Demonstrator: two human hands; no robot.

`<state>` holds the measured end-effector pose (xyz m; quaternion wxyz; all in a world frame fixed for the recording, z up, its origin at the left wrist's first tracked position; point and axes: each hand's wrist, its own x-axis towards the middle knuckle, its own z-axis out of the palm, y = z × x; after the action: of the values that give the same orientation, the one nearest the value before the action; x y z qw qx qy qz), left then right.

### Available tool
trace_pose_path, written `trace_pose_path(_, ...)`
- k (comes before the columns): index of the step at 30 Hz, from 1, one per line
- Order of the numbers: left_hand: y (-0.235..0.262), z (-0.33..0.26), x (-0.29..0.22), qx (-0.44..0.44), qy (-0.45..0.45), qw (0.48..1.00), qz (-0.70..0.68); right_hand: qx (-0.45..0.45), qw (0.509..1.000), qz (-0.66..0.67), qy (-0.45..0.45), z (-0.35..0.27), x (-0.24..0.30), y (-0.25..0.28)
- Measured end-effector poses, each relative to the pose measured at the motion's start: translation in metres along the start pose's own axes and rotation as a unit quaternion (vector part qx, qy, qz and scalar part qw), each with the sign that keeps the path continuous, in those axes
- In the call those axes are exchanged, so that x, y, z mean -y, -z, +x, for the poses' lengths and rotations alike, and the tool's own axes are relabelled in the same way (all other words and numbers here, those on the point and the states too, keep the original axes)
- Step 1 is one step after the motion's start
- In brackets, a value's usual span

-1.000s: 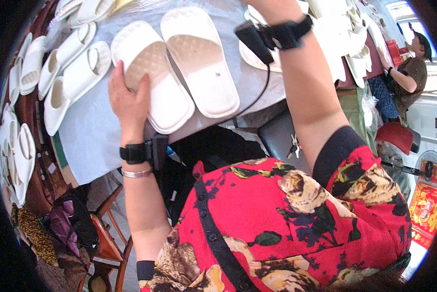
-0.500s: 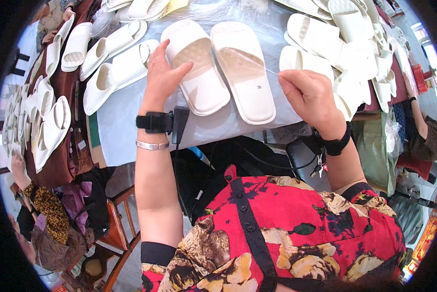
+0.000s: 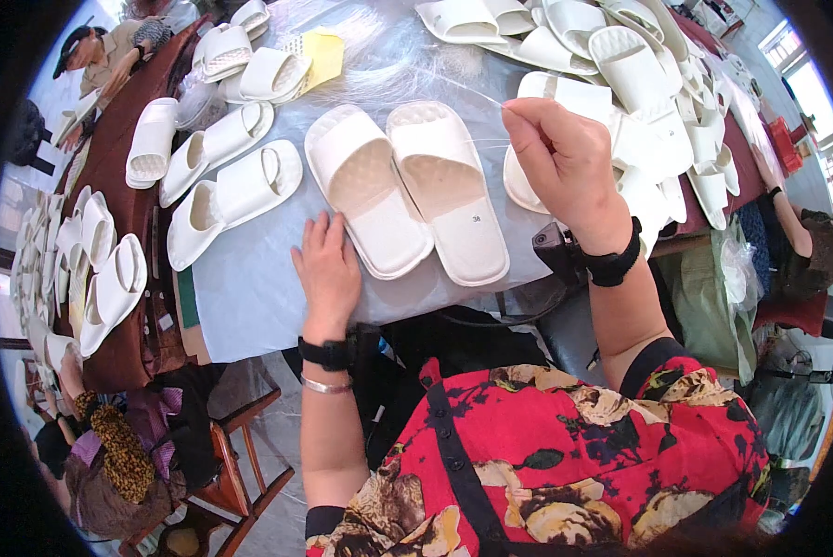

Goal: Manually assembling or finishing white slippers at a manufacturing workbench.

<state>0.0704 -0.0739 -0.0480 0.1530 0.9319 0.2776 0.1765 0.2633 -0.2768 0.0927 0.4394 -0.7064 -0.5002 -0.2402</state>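
Observation:
Two white slippers lie side by side in front of me, toes away: the left slipper [image 3: 379, 223] and the right slipper [image 3: 467, 237], which has a small mark on its insole. They rest on a pale plastic sheet [image 3: 240, 325]. Close by the left slipper's outer edge, my left hand [image 3: 331, 278] lies flat with its fingers extended, holding nothing. My right hand [image 3: 565, 153] is raised to the right of the pair, thumb and fingers pinched on a thin clear strand [image 3: 479, 142]. A line of it runs toward the right slipper's strap; its ends are hard to follow.
Loose clear strands [image 3: 388, 60] are spread beyond the pair, near a yellow paper [image 3: 323, 58]. More slippers lie to the left [image 3: 235, 190], and a heap of slippers [image 3: 653, 130] is at right. Other people work at both sides; a wooden chair [image 3: 235, 464] stands lower left.
My left hand has come off the left slipper's strap down to the sheet beside it. The right hand has risen slightly with the strand. The view has shifted, so the table appears lower.

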Motion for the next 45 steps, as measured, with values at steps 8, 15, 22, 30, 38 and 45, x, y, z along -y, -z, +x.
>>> trace_pose_path(8,0.059,0.024,-0.074,-0.135,-0.118,0.944,-0.278,-0.072,0.996,0.054,0.001,0.013,0.013,0.007)
trace_pose_path(15,0.029,0.053,-0.122,-0.129,-0.260,0.920,-0.263,-0.039,0.995,0.044,-0.080,0.003,0.052,0.014)
trace_pose_path(22,0.056,0.002,-0.129,-0.014,-0.217,0.886,-0.409,-0.094,0.969,0.194,-0.125,-0.017,0.030,0.002)
trace_pose_path(30,0.092,-0.011,-0.098,0.020,-0.152,0.859,-0.488,-0.056,0.969,0.205,-0.129,-0.007,0.016,-0.005)
trace_pose_path(38,0.091,-0.024,-0.037,-0.042,0.033,0.876,-0.479,-0.078,0.997,0.020,0.002,0.041,0.015,0.010)
trace_pose_path(45,0.073,-0.064,0.005,-0.038,0.128,0.846,-0.517,-0.094,0.992,0.018,0.077,0.121,0.031,-0.010)
